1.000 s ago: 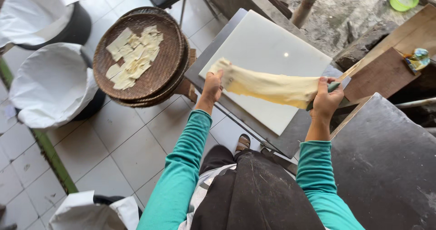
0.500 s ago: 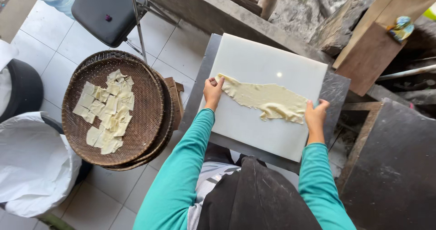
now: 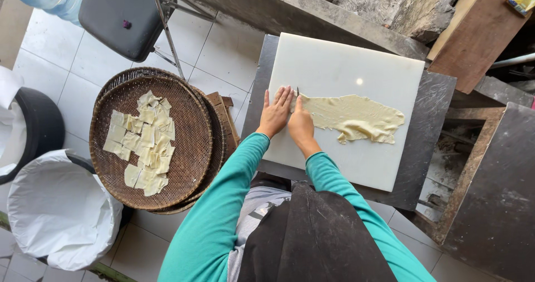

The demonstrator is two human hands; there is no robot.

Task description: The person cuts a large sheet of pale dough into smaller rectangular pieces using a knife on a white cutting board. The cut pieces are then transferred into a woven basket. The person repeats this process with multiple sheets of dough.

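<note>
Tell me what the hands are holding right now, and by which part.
The left hand presses flat on the left end of the dough sheet. The right hand grips a thin blade by its lower end, mostly hidden.

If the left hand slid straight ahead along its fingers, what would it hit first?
The left hand points up the white cutting board; ahead lies only bare board up to its far edge, so the way looks free.

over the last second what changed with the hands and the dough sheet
The dough sheet, first held stretched in the air, was laid on the white board. The left hand and right hand, once at its opposite ends, came together at its left end. The woven tray kept its cut pieces.
</note>
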